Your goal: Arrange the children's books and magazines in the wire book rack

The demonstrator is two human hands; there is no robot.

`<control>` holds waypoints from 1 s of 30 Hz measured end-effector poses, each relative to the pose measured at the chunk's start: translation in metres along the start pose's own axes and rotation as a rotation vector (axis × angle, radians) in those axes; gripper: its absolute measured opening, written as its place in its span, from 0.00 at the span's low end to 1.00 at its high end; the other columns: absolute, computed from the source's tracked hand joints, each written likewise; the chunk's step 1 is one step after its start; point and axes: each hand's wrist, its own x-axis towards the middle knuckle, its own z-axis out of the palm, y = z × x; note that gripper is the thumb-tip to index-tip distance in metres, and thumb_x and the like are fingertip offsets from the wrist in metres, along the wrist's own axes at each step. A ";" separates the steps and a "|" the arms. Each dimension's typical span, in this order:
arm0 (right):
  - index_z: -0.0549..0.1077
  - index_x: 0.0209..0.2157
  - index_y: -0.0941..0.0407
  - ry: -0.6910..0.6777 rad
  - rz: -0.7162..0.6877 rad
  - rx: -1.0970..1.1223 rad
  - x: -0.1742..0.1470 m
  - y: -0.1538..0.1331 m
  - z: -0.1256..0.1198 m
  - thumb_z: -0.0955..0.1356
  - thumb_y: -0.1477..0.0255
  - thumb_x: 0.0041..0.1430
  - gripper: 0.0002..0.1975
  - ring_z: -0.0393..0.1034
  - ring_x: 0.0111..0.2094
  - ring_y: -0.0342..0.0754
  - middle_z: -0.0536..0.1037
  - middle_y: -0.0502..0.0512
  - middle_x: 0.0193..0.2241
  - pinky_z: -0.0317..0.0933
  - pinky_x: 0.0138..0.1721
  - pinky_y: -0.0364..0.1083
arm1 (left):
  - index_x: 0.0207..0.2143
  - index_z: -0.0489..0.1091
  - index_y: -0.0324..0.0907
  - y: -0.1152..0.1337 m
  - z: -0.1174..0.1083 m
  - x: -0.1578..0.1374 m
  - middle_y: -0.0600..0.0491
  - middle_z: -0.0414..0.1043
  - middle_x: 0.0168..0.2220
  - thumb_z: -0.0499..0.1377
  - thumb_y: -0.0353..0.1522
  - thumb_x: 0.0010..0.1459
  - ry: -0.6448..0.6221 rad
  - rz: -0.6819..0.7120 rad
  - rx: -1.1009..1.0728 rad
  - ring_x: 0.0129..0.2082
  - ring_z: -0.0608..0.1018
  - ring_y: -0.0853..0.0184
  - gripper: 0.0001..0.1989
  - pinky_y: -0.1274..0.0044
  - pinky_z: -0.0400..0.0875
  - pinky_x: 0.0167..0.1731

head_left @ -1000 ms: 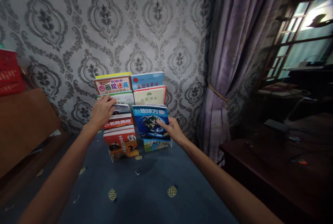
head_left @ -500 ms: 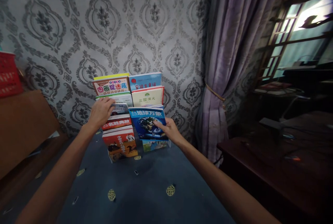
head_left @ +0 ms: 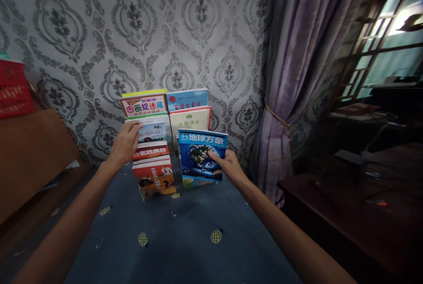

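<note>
Since right hand (head_left: 233,167) clamps its fingers on just one side of blue Earth book (head_left: 199,157), in front of cream book (head_left: 191,124), that book could twist and scrape others, while left hand (head_left: 124,144), finger closure unclear from here, could push over white book (head_left: 154,134) left of cream book.

The blue book (head_left: 198,171) is being held closed, its cover facing out and showing Earth beneath large white characters; its top edge is sloping slightly down to the right. The pale landscape book (head_left: 156,132) is standing upright to its left, apart from it, front outward, its left edge being partly covered.
</note>
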 end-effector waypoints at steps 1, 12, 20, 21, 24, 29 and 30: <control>0.77 0.28 0.58 0.007 0.008 0.012 -0.002 0.000 -0.002 0.77 0.49 0.40 0.26 0.71 0.22 0.46 0.78 0.52 0.23 0.67 0.20 0.44 | 0.50 0.71 0.41 0.000 -0.001 -0.005 0.43 0.70 0.52 0.47 0.33 0.67 -0.009 0.001 0.011 0.56 0.71 0.55 0.16 0.62 0.66 0.59; 0.79 0.29 0.58 0.089 0.005 0.113 -0.012 0.011 -0.002 0.80 0.53 0.37 0.25 0.75 0.26 0.47 0.82 0.52 0.27 0.71 0.31 0.45 | 0.51 0.72 0.41 -0.017 0.021 -0.033 0.43 0.76 0.50 0.46 0.45 0.69 -0.271 0.002 -0.084 0.50 0.76 0.55 0.24 0.64 0.71 0.52; 0.79 0.33 0.58 0.076 0.095 0.091 -0.016 0.017 0.002 0.78 0.51 0.39 0.27 0.74 0.23 0.47 0.82 0.53 0.27 0.69 0.22 0.44 | 0.45 0.78 0.42 -0.026 0.025 -0.032 0.45 0.80 0.48 0.49 0.51 0.66 -0.214 -0.039 -0.211 0.49 0.79 0.55 0.26 0.65 0.72 0.52; 0.79 0.32 0.58 0.075 0.076 0.107 -0.015 0.020 0.002 0.79 0.51 0.40 0.26 0.75 0.25 0.47 0.82 0.53 0.28 0.70 0.24 0.44 | 0.46 0.77 0.42 -0.025 0.025 -0.032 0.45 0.80 0.48 0.49 0.50 0.66 -0.211 -0.026 -0.199 0.49 0.80 0.55 0.26 0.65 0.73 0.52; 0.79 0.31 0.58 0.070 0.019 0.139 -0.014 0.027 0.001 0.79 0.52 0.41 0.24 0.76 0.27 0.47 0.82 0.52 0.28 0.72 0.31 0.45 | 0.50 0.75 0.42 -0.019 0.025 -0.036 0.44 0.79 0.49 0.48 0.45 0.68 -0.180 0.038 -0.112 0.49 0.78 0.56 0.23 0.64 0.73 0.51; 0.80 0.31 0.58 0.062 0.011 0.127 -0.018 0.035 -0.005 0.77 0.51 0.44 0.24 0.75 0.28 0.48 0.82 0.53 0.28 0.72 0.33 0.47 | 0.58 0.70 0.46 -0.004 0.021 -0.049 0.43 0.73 0.54 0.48 0.38 0.70 -0.088 0.168 0.077 0.53 0.74 0.54 0.20 0.60 0.69 0.53; 0.80 0.31 0.58 0.058 0.016 0.127 -0.020 0.037 -0.007 0.77 0.51 0.44 0.24 0.75 0.28 0.48 0.82 0.54 0.29 0.72 0.33 0.47 | 0.58 0.70 0.47 -0.001 0.020 -0.051 0.43 0.73 0.55 0.48 0.36 0.70 -0.068 0.180 0.098 0.54 0.73 0.54 0.19 0.60 0.69 0.54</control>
